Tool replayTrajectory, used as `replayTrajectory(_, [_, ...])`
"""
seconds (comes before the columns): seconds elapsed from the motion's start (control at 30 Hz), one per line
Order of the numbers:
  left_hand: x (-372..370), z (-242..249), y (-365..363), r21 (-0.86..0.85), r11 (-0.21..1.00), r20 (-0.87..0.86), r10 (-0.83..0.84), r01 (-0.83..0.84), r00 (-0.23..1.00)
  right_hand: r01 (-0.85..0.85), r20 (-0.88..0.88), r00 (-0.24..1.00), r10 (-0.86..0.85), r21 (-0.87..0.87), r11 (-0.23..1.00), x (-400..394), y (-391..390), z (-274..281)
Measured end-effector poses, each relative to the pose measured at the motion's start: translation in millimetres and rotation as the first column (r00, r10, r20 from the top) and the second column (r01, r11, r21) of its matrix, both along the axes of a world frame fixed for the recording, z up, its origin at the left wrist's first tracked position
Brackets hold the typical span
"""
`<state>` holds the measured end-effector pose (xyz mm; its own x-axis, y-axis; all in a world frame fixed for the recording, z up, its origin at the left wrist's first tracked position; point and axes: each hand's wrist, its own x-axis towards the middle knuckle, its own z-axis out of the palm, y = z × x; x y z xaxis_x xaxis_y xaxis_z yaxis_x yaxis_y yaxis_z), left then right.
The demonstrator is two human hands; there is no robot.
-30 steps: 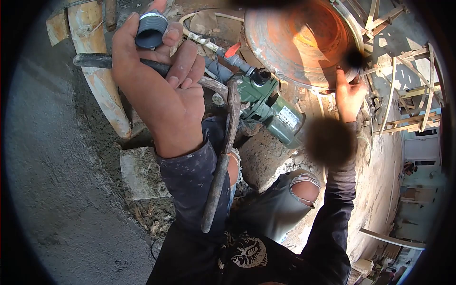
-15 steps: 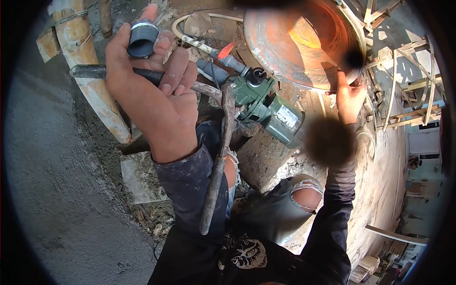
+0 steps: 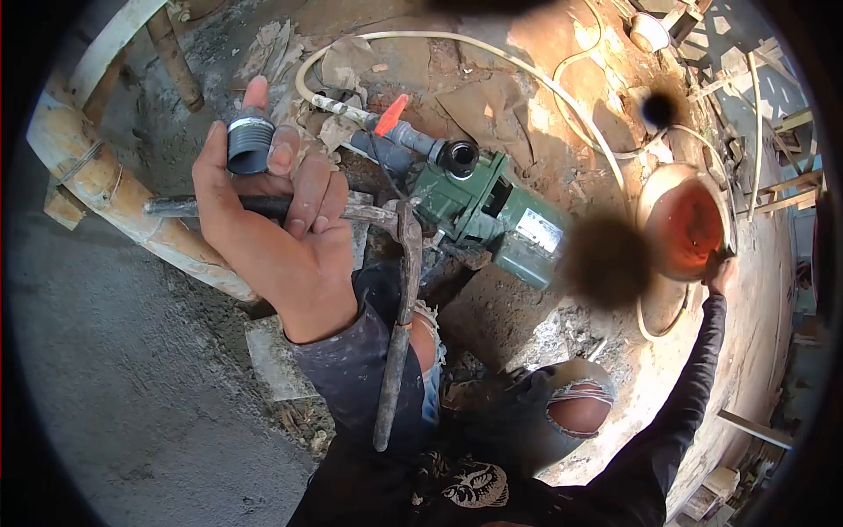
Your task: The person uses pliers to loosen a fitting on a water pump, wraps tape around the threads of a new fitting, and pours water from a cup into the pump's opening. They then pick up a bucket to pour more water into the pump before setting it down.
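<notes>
My left hand (image 3: 285,228) is closed, palm up, around one handle of a worn pair of pliers (image 3: 406,263). The other handle hangs down past my sleeve. Among the upper fingers of that hand sits a grey threaded pipe fitting (image 3: 249,145), its opening facing me and a fingertip showing above it. Far to the right, my right hand (image 3: 720,272) grips the rim of a round bucket (image 3: 645,215) with a reddish inside; the bucket is tilted towards me. Between my hands lies a green water pump (image 3: 479,206) with an open black port (image 3: 459,158) on top.
A red-handled valve (image 3: 392,116) and grey pipe adjoin the pump. A pale hose (image 3: 492,54) loops behind it. Bamboo poles (image 3: 114,189) lie at left beside wet grey cement (image 3: 132,351). A small bowl (image 3: 648,33) and wooden frames stand at far right. Dark spots blur the lens.
My right hand has carried the bucket away to the right, uncovering the hose and ground behind the pump. My left hand still holds the pliers and fitting, nearly in place.
</notes>
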<state>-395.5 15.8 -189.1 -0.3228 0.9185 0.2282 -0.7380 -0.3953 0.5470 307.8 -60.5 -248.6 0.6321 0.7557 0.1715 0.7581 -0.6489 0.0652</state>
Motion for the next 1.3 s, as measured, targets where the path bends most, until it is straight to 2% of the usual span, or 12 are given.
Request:
replayTrajectory(0.07, [3.7,-4.3,6.4,-0.026,0.999,0.037,-0.045,0.046,0.998,-0.342,0.715,0.467,0.52,-0.396,0.852,135.5,-62.9,-98.6])
replayTrajectory(0.13, [-5.9,-4.0,7.0,-0.004,0.996,0.095,-0.085,0.086,0.992,0.103,0.486,0.864,0.129,-0.422,0.901,131.9,-104.0,-73.9])
replayTrajectory(0.37, [14.6,-2.8,29.7,-0.068,0.996,0.064,-0.051,0.055,0.997,-0.094,0.504,0.863,0.04,0.082,0.992,-12.2,-128.7,16.1])
replayTrajectory(0.47, [42.1,8.5,40.2,-0.117,0.992,0.042,-0.036,0.041,0.998,0.448,-0.435,0.868,-0.242,0.474,0.758,51.1,-144.0,31.1])
replayTrajectory(0.53, [59.7,22.2,46.1,-0.281,0.959,-0.075,0.015,-0.036,0.997,0.531,-0.528,0.82,-0.22,0.558,0.638,53.7,-152.7,15.7])
replayTrajectory(0.6, [67.4,26.5,52.9,-0.402,0.908,-0.293,-0.005,-0.118,0.956,0.097,0.389,0.921,0.022,-0.283,0.954,67.4,-184.1,16.0])
replayTrajectory(0.63, [74.4,27.8,56.9,-0.485,0.848,-0.469,-0.045,-0.214,0.882,0.297,0.498,0.854,0.153,-0.706,0.642,111.5,-227.5,-22.8])
replayTrajectory(0.77, [83.6,-16.4,60.1,-0.372,0.829,-0.86,-0.139,-0.417,0.491,0.178,-0.064,0.978,-0.197,-0.226,0.958,-9.6,-316.4,-5.6])
replayTrajectory(0.83, [95.7,-19.7,54.4,-0.495,0.756,-0.787,-0.181,-0.428,0.59,0.662,-0.613,0.553,-0.564,-0.089,0.744,-92.6,-331.8,31.8])
replayTrajectory(0.93, [87.4,-41.7,54.3,-0.479,0.778,-0.859,-0.32,-0.407,0.398,0.761,-0.618,0.296,-0.728,-0.307,0.571,-182.2,-389.5,73.5])
replayTrajectory(1.13, [94.1,-74.3,75.9,-0.375,0.851,-0.915,-0.275,-0.368,0.296,0.402,-0.479,0.669,-0.568,-0.411,0.819,-317.4,-473.5,162.9])
replayTrajectory(1.3, [96.4,-63.6,76.9,-0.477,0.81,-0.877,-0.409,-0.342,0.254,0.509,-0.397,0.528,-0.751,-0.56,0.654,-353.5,-461.9,227.2])
